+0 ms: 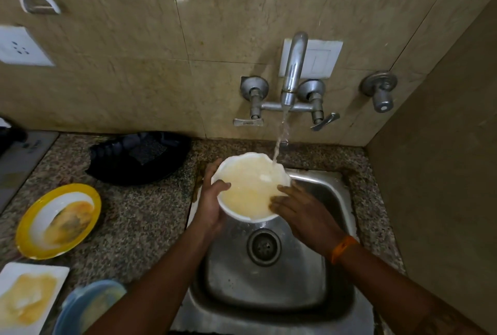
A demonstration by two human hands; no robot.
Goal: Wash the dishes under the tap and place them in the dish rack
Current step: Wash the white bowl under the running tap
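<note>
Over the steel sink (317,291), the left hand (212,200) and right hand (301,211) clasp opposite rims of a round white bowl (250,187), mouth tilted toward the person. Tap (291,71) water hits its far rim. Soiled plates crowd the worktop (142,216) left.

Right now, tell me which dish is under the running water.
The white bowl, held over the sink by both hands. The yellow-rimmed plate, square white plate and blue dish sit unrinsed on the counter, left.
</note>
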